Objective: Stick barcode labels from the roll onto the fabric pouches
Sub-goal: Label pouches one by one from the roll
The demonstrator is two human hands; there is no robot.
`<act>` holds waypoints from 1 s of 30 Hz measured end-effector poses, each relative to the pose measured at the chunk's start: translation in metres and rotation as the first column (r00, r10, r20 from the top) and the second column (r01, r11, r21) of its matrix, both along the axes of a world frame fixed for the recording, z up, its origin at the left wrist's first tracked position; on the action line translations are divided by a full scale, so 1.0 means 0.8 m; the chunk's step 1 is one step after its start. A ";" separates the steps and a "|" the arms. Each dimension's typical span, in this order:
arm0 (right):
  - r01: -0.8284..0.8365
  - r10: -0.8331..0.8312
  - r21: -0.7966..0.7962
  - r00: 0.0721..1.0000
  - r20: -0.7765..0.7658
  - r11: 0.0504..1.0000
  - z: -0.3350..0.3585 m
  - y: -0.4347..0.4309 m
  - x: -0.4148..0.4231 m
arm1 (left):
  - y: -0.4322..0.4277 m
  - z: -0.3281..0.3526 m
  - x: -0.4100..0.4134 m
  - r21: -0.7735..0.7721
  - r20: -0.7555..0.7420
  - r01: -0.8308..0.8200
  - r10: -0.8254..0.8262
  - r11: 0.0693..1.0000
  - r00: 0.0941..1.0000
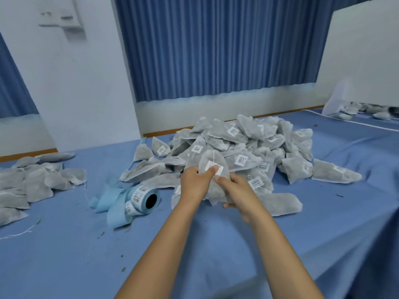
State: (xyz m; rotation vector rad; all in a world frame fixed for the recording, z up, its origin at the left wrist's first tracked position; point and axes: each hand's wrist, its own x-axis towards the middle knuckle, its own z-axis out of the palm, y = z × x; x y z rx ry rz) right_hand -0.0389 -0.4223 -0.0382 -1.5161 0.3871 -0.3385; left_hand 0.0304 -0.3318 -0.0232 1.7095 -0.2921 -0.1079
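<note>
I hold a grey fabric pouch [212, 160] upright in front of the big pile. My left hand [195, 180] grips its left side, and the thumb presses a white barcode label [216, 167] onto the pouch's face. My right hand [235, 190] clasps the pouch's lower right part from below. The label roll [143, 196] lies on its side on the blue table cover, left of my hands, with blue backing strip [112, 203] trailing off it. Its dark core faces me.
A large heap of labelled pouches [248, 147] rises just behind my hands. A smaller group of pouches without visible labels [36, 182] lies at the far left. More pouches [367, 111] sit at the back right under a white board. Blue curtains hang behind.
</note>
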 end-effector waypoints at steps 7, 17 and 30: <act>0.132 -0.132 0.174 0.991 -0.012 0.976 0.011 -0.056 -0.004 | -0.029 0.029 0.007 0.362 -0.242 0.462 -0.397 0.810 0.885; 0.050 -0.302 0.601 0.896 0.327 0.798 0.094 -0.078 0.079 | -0.077 0.073 0.035 -0.335 -0.140 0.189 -0.247 0.923 0.959; -0.130 0.029 0.353 0.960 0.277 0.927 0.049 0.105 0.090 | 0.034 -0.002 0.068 -0.195 -0.006 -0.041 0.041 0.980 0.999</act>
